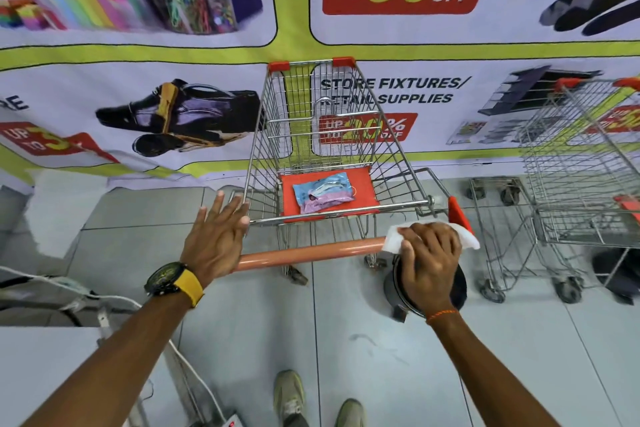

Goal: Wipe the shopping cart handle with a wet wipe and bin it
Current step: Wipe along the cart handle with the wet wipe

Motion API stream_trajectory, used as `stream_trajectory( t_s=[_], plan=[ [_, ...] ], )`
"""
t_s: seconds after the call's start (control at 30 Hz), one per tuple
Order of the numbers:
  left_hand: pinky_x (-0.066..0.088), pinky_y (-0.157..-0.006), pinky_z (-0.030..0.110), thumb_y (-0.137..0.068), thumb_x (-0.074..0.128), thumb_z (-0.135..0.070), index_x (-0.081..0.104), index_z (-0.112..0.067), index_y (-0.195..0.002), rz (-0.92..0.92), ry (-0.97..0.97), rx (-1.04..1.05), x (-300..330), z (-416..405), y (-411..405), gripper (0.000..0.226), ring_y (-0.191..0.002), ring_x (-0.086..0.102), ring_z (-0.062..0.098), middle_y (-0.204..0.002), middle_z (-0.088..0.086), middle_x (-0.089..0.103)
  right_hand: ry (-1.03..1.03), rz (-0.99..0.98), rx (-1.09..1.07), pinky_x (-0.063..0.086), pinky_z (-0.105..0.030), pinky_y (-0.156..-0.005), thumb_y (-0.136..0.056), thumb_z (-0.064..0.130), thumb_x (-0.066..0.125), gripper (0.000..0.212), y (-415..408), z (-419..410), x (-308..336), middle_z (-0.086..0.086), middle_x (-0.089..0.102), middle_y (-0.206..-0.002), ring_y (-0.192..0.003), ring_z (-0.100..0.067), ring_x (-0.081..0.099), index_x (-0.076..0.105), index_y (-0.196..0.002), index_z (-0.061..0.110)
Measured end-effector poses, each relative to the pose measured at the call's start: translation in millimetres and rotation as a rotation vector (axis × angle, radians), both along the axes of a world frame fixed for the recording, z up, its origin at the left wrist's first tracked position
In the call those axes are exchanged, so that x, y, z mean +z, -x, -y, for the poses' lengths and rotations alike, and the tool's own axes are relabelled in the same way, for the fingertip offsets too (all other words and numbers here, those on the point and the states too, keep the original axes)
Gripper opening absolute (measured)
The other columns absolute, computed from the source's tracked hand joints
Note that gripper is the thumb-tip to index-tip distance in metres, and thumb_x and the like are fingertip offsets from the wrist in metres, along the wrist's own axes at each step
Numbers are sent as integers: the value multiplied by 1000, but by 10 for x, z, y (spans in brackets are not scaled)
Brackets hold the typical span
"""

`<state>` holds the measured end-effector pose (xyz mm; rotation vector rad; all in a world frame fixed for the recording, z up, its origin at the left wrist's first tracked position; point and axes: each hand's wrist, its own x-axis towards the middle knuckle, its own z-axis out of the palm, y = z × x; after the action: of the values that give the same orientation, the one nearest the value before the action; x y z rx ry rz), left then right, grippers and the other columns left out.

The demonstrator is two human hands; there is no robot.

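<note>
A wire shopping cart (332,135) stands in front of me with an orange handle bar (311,252) across its near end. My right hand (431,258) presses a white wet wipe (393,240) around the right end of the handle, fingers curled over it. My left hand (216,237) rests flat with fingers spread on the handle's left end and the cart's left corner. A blue and pink wipes pack (323,196) lies on the cart's red child-seat flap. A dark round bin (457,289) stands on the floor under my right hand, mostly hidden.
A second wire cart (575,177) is parked to the right. A printed sale banner (173,55) covers the wall behind. White cables (114,298) and a power strip (228,423) lie at the left. My shoes (289,395) stand on grey floor tiles.
</note>
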<state>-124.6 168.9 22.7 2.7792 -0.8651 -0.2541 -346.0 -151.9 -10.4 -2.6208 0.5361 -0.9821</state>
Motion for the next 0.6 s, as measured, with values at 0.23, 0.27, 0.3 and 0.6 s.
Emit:
stream_trajectory(
  t_s=[0.23,0.27,0.3,0.6],
  plan=[
    [9,-119,52,-98,6,-47,26,-24,-151,30,-75,-16,-10,-2,-13,62,-150,6,26,-162,0,17,-15,-82,113,30,-52,-118,-98,32,56,31,-369,-1167,-146,-2,71,-128,-130,-30,56,70,-124,25],
    [8,-119,52,-98,6,-46,24,-24,-152,26,-75,-13,-13,-1,-10,61,-150,5,26,-163,0,16,-15,-89,147,28,-51,-121,-98,33,57,31,-457,-1379,-151,-2,71,-129,-130,-29,56,69,-126,25],
    [7,-119,51,-98,5,-46,22,-24,-152,19,-73,-11,-22,-5,-7,61,-150,4,26,-163,0,14,-9,-94,181,27,-51,-122,-98,33,58,32,-542,-1578,-149,-2,71,-129,-130,-29,56,68,-127,25],
    [7,-119,54,-100,12,-50,11,-26,-154,-27,-30,4,-63,-110,-65,59,-150,-2,24,-164,-1,3,117,-149,306,40,-47,-107,-99,35,57,32,-666,-1717,-146,0,71,-125,-114,-27,62,65,-129,29]
  ],
)
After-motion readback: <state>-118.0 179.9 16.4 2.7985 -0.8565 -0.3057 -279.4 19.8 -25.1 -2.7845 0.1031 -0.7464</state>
